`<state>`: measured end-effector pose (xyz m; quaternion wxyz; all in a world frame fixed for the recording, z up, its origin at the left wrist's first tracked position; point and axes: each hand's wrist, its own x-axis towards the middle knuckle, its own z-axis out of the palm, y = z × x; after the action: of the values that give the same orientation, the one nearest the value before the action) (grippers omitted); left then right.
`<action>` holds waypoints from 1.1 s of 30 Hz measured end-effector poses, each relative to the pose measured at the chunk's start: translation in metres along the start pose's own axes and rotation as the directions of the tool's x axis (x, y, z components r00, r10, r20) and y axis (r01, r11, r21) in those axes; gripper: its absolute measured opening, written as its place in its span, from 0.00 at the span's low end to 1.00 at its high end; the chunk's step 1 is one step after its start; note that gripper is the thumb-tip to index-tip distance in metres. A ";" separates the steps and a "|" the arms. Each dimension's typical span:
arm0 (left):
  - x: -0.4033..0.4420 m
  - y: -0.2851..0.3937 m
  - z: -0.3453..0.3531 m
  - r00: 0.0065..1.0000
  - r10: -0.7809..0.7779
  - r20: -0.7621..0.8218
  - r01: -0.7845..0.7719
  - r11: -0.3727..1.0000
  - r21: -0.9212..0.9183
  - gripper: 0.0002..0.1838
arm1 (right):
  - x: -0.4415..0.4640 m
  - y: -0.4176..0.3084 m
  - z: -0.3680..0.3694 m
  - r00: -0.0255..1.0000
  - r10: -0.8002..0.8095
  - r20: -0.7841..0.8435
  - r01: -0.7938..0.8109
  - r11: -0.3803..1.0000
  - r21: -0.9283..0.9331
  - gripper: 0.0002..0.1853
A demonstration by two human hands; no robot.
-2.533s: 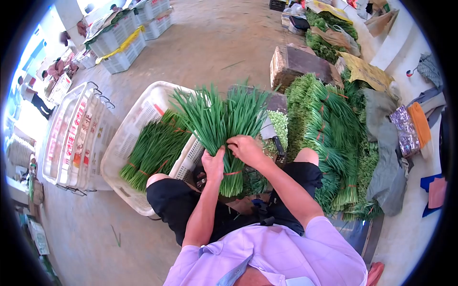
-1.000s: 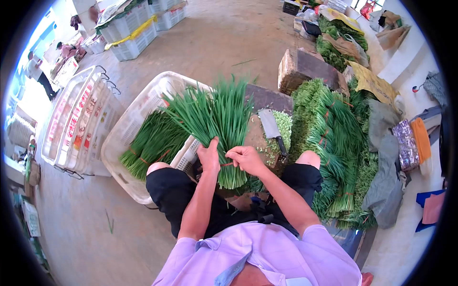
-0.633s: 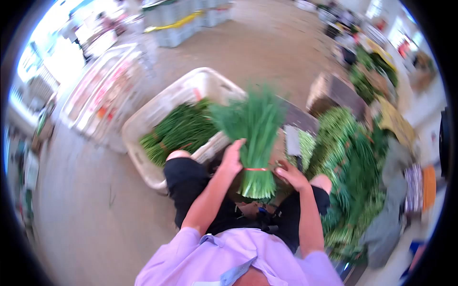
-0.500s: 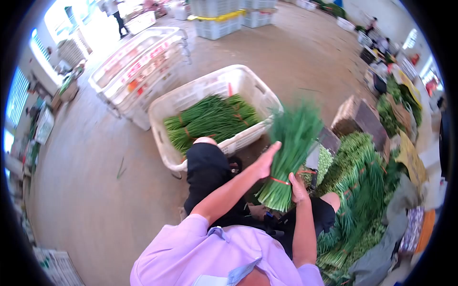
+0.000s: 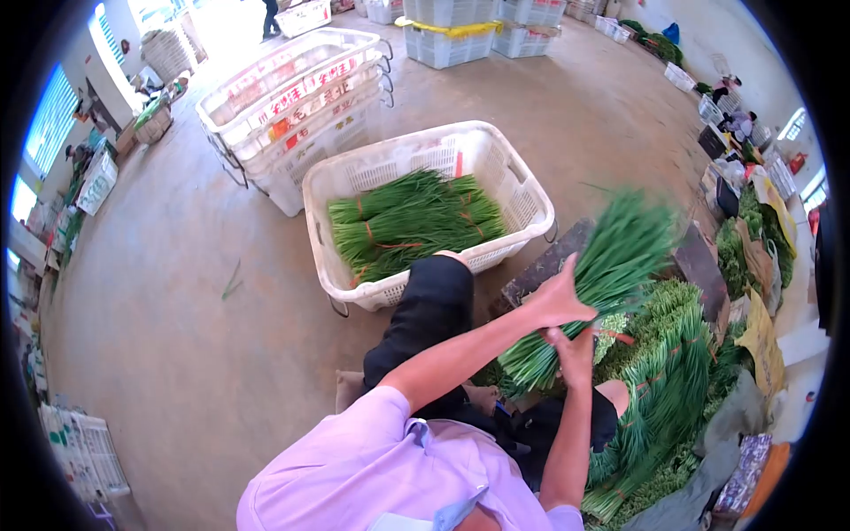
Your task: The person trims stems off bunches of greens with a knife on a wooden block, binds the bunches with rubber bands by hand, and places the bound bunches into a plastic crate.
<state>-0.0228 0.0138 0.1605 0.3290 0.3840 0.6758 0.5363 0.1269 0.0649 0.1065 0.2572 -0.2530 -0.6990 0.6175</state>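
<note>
A bundle of chives is held at a slant over my lap, its leafy tips blurred at the upper right and the pale cut ends at the lower left. My left hand grips it around the middle. Just below, my right hand is closed around the stems, fingers partly hidden behind the bundle. A red-orange band sticks out beside my right hand; whether it circles the stems is hidden. Tied chive bundles lie in a white plastic crate in front of my left knee.
More chives are heaped at my right, alongside a dark block and grey cloth. Stacked white crates stand beyond the near crate. Further crates stand at the back. Loose leaves lie on the floor.
The bundle has moved right and tilted further over. My left hand has come down close to my right hand, and the band now sticks out to the right. The view has shifted.
</note>
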 end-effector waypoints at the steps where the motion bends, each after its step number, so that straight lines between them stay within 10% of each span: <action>1: 0.004 0.026 -0.014 1.000 0.031 0.001 -0.031 0.999 0.037 0.63 | 0.014 -0.002 -0.003 1.000 -0.016 -0.018 0.015 0.997 -0.073 0.43; 8: 0.042 0.114 -0.173 0.874 0.472 -0.116 -0.421 0.855 0.304 0.51 | 0.109 -0.126 0.081 0.974 -0.139 0.179 0.129 0.989 0.067 0.51; 22: 0.008 -0.338 -0.307 0.938 -0.293 -0.187 0.302 0.422 0.855 0.42 | 0.053 -0.011 0.028 0.986 0.156 -0.052 -0.148 0.980 0.132 0.57; 29: 0.003 -0.365 -0.305 0.953 -0.151 -0.262 0.300 0.383 0.873 0.37 | 0.003 -0.008 -0.013 0.910 0.391 -0.139 -0.381 0.920 0.092 0.46; 33: 0.006 -0.403 -0.307 0.976 -0.080 -0.202 0.218 0.336 0.916 0.47 | -0.046 -0.011 -0.031 0.892 0.389 -0.230 -0.343 0.914 0.215 0.10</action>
<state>-0.3554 -0.1786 -0.1697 0.0579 0.4060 0.9109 0.0458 0.1810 0.0555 0.1187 0.2485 -0.4387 -0.5426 0.6718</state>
